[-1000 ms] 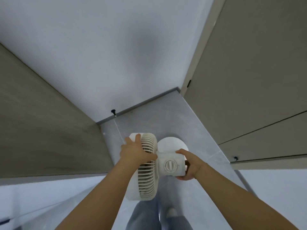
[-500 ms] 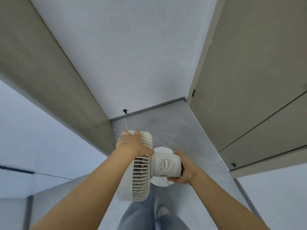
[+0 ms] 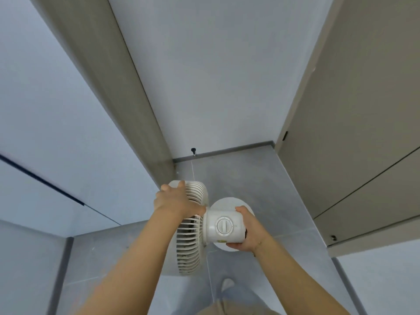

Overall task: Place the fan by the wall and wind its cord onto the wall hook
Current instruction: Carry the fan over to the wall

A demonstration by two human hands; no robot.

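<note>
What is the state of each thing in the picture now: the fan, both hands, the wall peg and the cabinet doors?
fan: carried in the air, not yet on the floor.
left hand: gripping the grille rim.
right hand: holding the motor housing.
dial: setting too small to read.
wall peg: bare, no cord wound on it.
cabinet doors: shut.

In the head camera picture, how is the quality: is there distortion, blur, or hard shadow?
Head view: wide-angle distortion makes the wall edges lean outward; light is soft and even, no hard shadows or glare; the fan and both hands, left hand and right hand, are fairly sharp; the frame's left edge looks slightly smeared.
</note>
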